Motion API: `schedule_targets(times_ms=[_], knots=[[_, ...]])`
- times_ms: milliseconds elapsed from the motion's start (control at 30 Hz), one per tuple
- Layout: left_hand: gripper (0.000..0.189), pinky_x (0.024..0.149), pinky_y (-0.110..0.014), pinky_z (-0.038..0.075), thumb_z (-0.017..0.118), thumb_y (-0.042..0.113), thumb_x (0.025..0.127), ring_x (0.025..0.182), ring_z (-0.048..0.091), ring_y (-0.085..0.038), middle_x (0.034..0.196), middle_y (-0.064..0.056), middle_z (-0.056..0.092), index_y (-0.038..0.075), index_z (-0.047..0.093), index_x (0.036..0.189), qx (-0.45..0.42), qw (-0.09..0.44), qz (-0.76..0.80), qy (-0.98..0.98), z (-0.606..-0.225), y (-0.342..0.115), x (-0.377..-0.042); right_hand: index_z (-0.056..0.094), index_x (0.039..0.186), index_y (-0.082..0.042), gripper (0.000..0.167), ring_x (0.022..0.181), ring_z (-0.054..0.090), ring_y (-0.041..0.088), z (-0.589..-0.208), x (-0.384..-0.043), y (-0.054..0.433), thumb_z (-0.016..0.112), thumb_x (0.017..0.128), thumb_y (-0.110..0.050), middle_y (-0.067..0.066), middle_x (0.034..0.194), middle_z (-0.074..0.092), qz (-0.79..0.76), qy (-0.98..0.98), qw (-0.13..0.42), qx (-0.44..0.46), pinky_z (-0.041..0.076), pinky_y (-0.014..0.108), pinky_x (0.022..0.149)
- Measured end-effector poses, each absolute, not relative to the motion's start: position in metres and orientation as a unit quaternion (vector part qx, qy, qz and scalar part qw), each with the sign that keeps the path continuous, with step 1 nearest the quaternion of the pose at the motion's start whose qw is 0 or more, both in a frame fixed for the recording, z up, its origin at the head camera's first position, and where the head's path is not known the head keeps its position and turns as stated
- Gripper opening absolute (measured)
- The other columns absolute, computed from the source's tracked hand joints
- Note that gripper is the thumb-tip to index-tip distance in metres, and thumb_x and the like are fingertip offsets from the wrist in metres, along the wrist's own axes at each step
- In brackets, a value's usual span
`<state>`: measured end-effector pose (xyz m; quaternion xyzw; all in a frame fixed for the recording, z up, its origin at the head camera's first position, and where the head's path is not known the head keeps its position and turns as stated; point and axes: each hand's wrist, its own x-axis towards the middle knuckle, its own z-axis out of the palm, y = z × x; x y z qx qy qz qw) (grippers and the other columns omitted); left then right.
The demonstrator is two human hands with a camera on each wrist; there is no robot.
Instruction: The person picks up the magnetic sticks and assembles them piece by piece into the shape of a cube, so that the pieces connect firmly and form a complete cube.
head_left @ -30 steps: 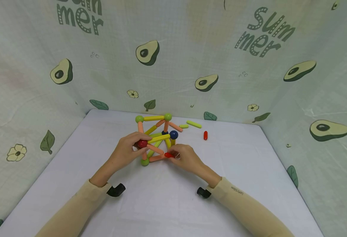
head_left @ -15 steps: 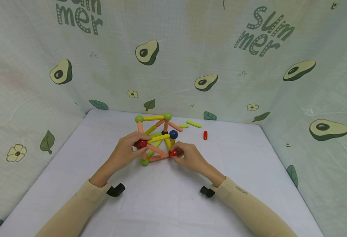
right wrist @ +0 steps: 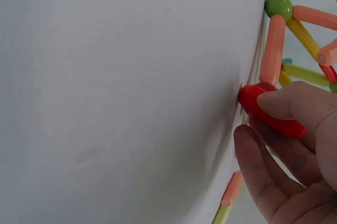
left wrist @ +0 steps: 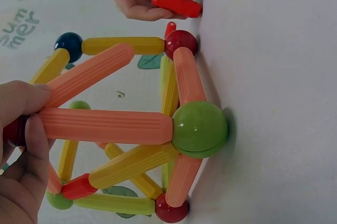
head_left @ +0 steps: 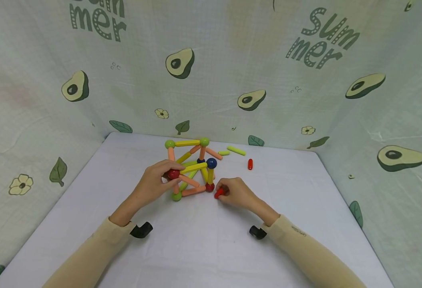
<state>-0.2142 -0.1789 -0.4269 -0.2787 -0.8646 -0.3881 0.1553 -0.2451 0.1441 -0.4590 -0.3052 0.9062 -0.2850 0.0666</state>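
Observation:
A frame of coloured building sticks and balls stands on the table, with a green ball [left wrist: 200, 129] at its near lower corner. My left hand [head_left: 157, 178] grips the frame at an upper red ball [head_left: 173, 174], partly covered by the fingers. From that ball a salmon stick [left wrist: 92, 74] slants out, its far end touching no ball. My right hand [head_left: 238, 193] pinches a short red stick [right wrist: 274, 116] between thumb and fingers, low over the table. That hand is just right of the frame's lower red ball [head_left: 209, 187], apart from it. A yellow stick [head_left: 210, 176] joins this ball to the blue ball [head_left: 212, 163] above.
Behind and right of the frame lie a loose red stick [head_left: 250, 164], a long lime stick [head_left: 236, 150] and a short lime stick [head_left: 224, 153]. A printed cloth [head_left: 214, 80] rises along the back and sides of the white table [head_left: 182, 248].
My right hand has drawn the red stick away from the salmon stick's end, rightward and slightly nearer, uncovering the lower red ball. The left hand and the frame have stayed put.

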Motion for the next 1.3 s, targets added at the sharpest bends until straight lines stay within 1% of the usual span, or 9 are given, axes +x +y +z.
schedule_targets(times_ms=[200,367,567,633,800,933,1033,1200,1300], knots=[[0.047,0.077,-0.025,0.06,0.088,0.001,0.086,0.096,0.065,-0.015,0.124,-0.002,0.071,0.016,0.074,0.129,-0.276,0.153,-0.385,-0.868,-0.425,-0.179,-0.214,0.079,0.101,-0.01,0.014,0.086,0.063,0.014,-0.457,-0.247,0.149,0.083,0.09,-0.004,-0.004,0.093,0.076,-0.25,0.916,0.061,-0.307,0.057,0.032,0.082],[0.048,0.077,-0.025,0.06,0.088,0.0,0.086,0.095,0.066,-0.015,0.124,-0.002,0.071,0.016,0.074,0.128,-0.277,0.153,-0.384,-0.867,-0.426,-0.179,-0.214,0.081,0.102,-0.011,0.014,0.089,0.064,0.015,-0.459,-0.248,0.149,0.085,0.089,-0.006,-0.002,0.095,0.077,-0.226,0.923,0.065,-0.303,0.058,0.036,0.088],[0.046,0.077,-0.025,0.06,0.088,0.002,0.087,0.096,0.065,-0.014,0.123,-0.001,0.071,0.016,0.074,0.128,-0.278,0.155,-0.386,-0.866,-0.426,-0.179,-0.215,0.082,0.102,-0.01,0.014,0.088,0.065,0.015,-0.459,-0.247,0.147,0.086,0.089,-0.008,-0.001,0.096,0.077,-0.218,0.921,0.045,-0.321,0.058,0.033,0.084],[0.045,0.077,-0.025,0.06,0.087,0.002,0.087,0.096,0.065,-0.014,0.122,-0.001,0.071,0.016,0.074,0.128,-0.279,0.155,-0.386,-0.865,-0.426,-0.179,-0.215,0.082,0.105,-0.01,0.016,0.089,0.066,0.015,-0.459,-0.245,0.145,0.086,0.09,-0.009,-0.001,0.097,0.078,-0.229,0.915,0.037,-0.331,0.058,0.031,0.084],[0.047,0.078,-0.025,0.06,0.088,0.0,0.086,0.097,0.066,-0.015,0.122,-0.002,0.071,0.015,0.074,0.128,-0.28,0.155,-0.386,-0.865,-0.426,-0.178,-0.214,0.08,0.116,-0.006,0.026,0.089,0.07,0.015,-0.457,-0.242,0.137,0.085,0.091,-0.009,0.003,0.103,0.079,-0.277,0.896,0.016,-0.347,0.06,0.026,0.082],[0.047,0.078,-0.025,0.06,0.088,0.0,0.085,0.097,0.066,-0.015,0.124,-0.003,0.071,0.015,0.074,0.128,-0.275,0.152,-0.386,-0.867,-0.425,-0.179,-0.213,0.08,0.117,-0.006,0.026,0.089,0.071,0.015,-0.457,-0.24,0.127,0.084,0.091,-0.006,0.004,0.104,0.079,-0.304,0.885,-0.004,-0.353,0.059,0.023,0.082],[0.049,0.077,-0.025,0.06,0.088,-0.002,0.085,0.096,0.066,-0.016,0.124,-0.003,0.072,0.016,0.074,0.128,-0.273,0.152,-0.385,-0.868,-0.426,-0.179,-0.213,0.081,0.115,-0.007,0.024,0.088,0.072,0.015,-0.458,-0.239,0.119,0.084,0.091,-0.005,0.003,0.102,0.079,-0.319,0.881,-0.019,-0.349,0.061,0.026,0.082],[0.047,0.076,-0.026,0.06,0.088,0.001,0.086,0.094,0.066,-0.014,0.123,-0.002,0.072,0.015,0.074,0.128,-0.281,0.156,-0.388,-0.864,-0.426,-0.179,-0.214,0.081,0.112,-0.009,0.022,0.087,0.074,0.016,-0.457,-0.235,0.107,0.085,0.091,-0.008,0.002,0.099,0.079,-0.334,0.88,-0.044,-0.335,0.064,0.037,0.078],[0.044,0.076,-0.025,0.06,0.087,0.003,0.088,0.094,0.065,-0.013,0.122,-0.001,0.072,0.015,0.074,0.128,-0.286,0.16,-0.388,-0.862,-0.426,-0.179,-0.214,0.081,0.112,-0.01,0.022,0.087,0.073,0.015,-0.456,-0.234,0.104,0.086,0.091,-0.011,0.001,0.098,0.079,-0.332,0.883,-0.055,-0.326,0.063,0.035,0.077]])
